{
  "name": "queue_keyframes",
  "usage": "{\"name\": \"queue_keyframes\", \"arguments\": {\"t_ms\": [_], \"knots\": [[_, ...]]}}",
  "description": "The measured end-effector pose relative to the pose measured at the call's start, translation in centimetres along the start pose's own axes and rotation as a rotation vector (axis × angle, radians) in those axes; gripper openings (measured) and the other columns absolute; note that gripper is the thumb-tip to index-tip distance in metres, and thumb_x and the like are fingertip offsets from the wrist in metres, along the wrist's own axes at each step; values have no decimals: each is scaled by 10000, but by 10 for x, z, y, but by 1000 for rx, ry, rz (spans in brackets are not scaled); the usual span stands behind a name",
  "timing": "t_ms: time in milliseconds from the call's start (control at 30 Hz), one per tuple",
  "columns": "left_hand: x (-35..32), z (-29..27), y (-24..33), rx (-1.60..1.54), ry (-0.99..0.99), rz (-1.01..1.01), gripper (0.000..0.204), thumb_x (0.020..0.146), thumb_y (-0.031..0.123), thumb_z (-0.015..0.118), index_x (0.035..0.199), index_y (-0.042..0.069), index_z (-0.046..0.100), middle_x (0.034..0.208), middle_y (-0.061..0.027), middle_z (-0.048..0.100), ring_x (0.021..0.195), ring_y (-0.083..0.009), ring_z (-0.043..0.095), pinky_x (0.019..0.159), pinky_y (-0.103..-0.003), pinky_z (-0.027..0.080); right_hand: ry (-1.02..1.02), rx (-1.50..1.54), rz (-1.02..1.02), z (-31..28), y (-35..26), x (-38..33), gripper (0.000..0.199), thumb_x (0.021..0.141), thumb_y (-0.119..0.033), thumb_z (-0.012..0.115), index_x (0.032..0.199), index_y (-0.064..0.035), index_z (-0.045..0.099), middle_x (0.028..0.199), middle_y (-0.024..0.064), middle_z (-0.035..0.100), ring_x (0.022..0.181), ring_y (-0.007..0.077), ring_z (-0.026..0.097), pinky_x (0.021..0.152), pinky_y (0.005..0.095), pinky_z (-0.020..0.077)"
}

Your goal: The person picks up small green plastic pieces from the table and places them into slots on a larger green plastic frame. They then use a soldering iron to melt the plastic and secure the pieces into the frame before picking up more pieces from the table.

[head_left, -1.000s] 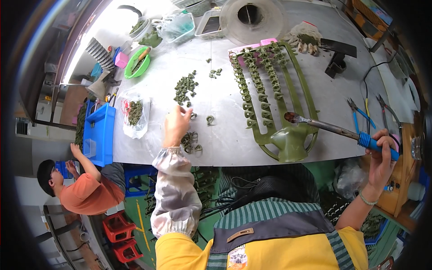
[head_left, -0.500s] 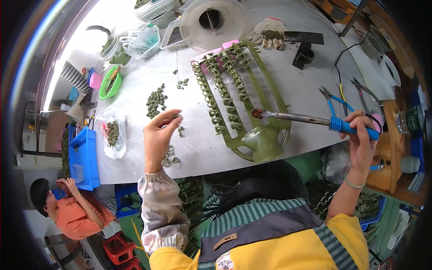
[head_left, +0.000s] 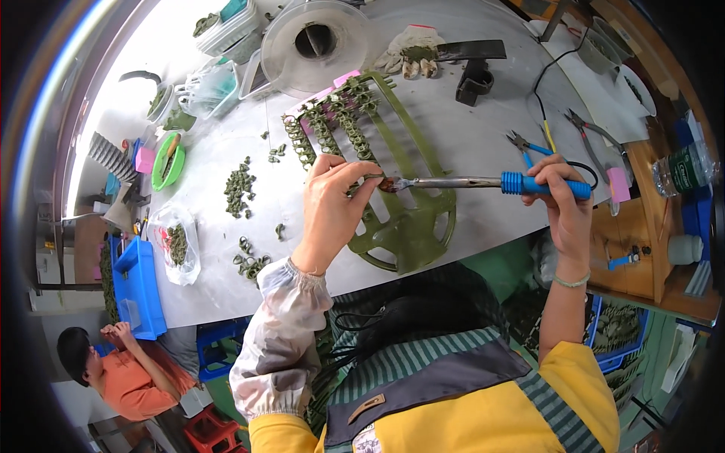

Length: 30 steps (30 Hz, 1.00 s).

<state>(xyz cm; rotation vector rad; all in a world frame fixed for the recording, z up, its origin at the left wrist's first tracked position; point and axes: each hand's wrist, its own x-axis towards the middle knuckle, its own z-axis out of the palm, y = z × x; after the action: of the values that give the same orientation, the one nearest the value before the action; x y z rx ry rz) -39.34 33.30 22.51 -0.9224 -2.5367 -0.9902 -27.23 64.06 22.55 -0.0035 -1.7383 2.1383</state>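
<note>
My right hand grips the blue handle of a soldering iron, held level above the table and pointing left. Its brown, crusted tip meets the fingertips of my left hand, which pinch a small dark green piece, mostly hidden by the fingers. Under both lies a flat green frame with long bars and a rounded near end. Rows of small green ring-like pieces line its left bars. My left hand covers part of the frame. To the left lie a pile of small green pieces and several looser ones.
Pliers and a black cord lie at the right. A work glove, a black holder and a round clear-rimmed container stand far back. A plastic bag and green basket sit left. Another person sits lower left.
My left hand has moved right, from beside the pile to the iron's tip above the frame. The iron has shifted left in view. The whole view has shifted a little.
</note>
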Motion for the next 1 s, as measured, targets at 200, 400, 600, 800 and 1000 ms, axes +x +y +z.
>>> {"name": "queue_keyframes", "arguments": {"t_ms": [200, 400, 600, 800, 1000], "knots": [[2, 11, -4, 88, -20, -4, 154, 764, 133, 796, 910, 136, 750, 770, 14, 702, 897, -198, 562, 834, -348, 397, 5, 14, 21, 8, 12, 6, 204, 969, -171, 609, 871, 5, 641, 998, 121, 588, 738, 189, 644, 654, 312, 588], [1, 8, -6, 106, -33, -34, 168, 769, 137, 794, 932, 139, 753, 818, 13, 700, 932, -215, 559, 871, -371, 400, -19, -46, -51, 1, -4, 4, 166, 955, -94, 572, 873, 29, 648, 937, 137, 619, 704, 202, 647, 628, 319, 568], [2, -23, -18, -213, -2, -57, 240, 811, 65, 759, 1045, 70, 706, 909, -55, 711, 944, -217, 609, 836, -333, 498, 21, -91, -22, -18, -21, -8, 198, 952, -155, 589, 824, -6, 610, 950, 118, 573, 660, 182, 606, 584, 285, 537], [-75, -106, -125, 21, -239, -549, 306, 803, -11, 723, 1100, 38, 670, 1041, -90, 656, 855, -171, 650, 758, -287, 549, 14, -109, -28, -18, -24, -11, 215, 942, -200, 610, 817, -25, 609, 944, 105, 556, 690, 154, 574, 554, 276, 536], [-106, -90, -119, 12, -320, -564, 343, 794, 16, 741, 1129, 40, 674, 1069, -99, 628, 862, -204, 670, 787, -302, 565, 23, -122, -46, -13, -24, -13, 210, 937, -196, 616, 827, -18, 619, 948, 110, 557, 723, 154, 578, 554, 279, 543]]}}
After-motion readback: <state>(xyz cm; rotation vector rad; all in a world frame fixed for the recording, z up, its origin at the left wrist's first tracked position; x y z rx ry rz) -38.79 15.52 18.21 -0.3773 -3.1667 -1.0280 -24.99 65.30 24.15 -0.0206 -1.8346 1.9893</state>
